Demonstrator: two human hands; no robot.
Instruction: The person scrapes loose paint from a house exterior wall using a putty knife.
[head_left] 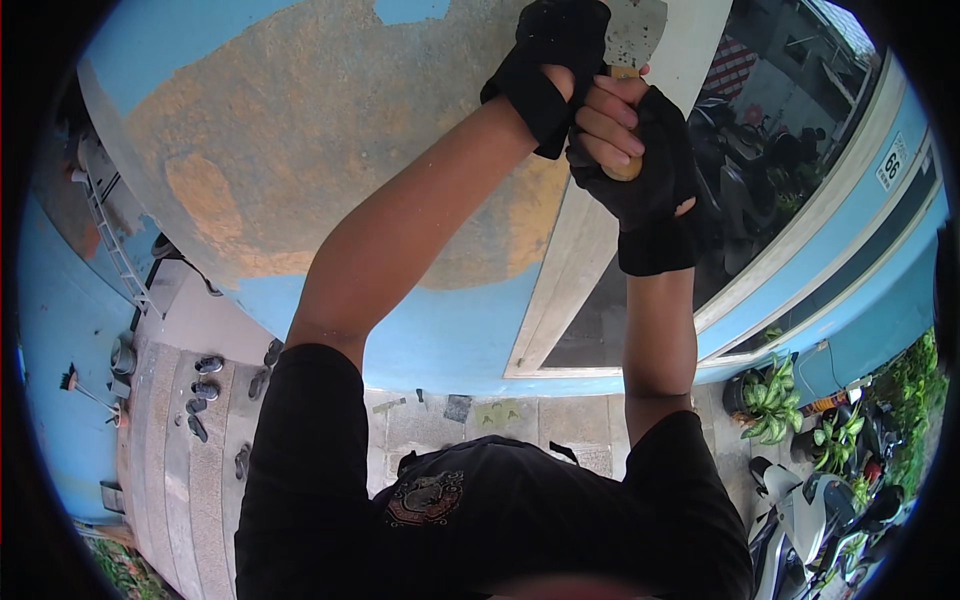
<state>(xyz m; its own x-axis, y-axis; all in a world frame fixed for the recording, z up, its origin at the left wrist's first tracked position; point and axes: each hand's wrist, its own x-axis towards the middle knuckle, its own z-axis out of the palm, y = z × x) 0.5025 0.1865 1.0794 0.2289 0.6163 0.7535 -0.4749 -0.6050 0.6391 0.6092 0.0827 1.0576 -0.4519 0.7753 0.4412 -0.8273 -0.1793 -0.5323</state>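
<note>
My right hand (640,150), in a black fingerless glove, is closed around the wooden handle (622,172) of a paint scraper. The scraper's flat metal blade (636,32), speckled with dark spots, points up near the white window frame (690,45). Just left of it, my left hand (555,60) is raised close against the blade and the right hand's knuckles, also in black. Its fingers are hidden behind the glove. Before me the blue wall (460,330) has a large bare patch (350,100) of grey-brown and orange.
Dark window glass (770,120) lies to the right. A ladder (115,240) leans at the far left. Several shoes (207,364) lie on the paved floor (540,425) below. Potted plants (770,400) and a parked motorbike (810,515) stand at the lower right.
</note>
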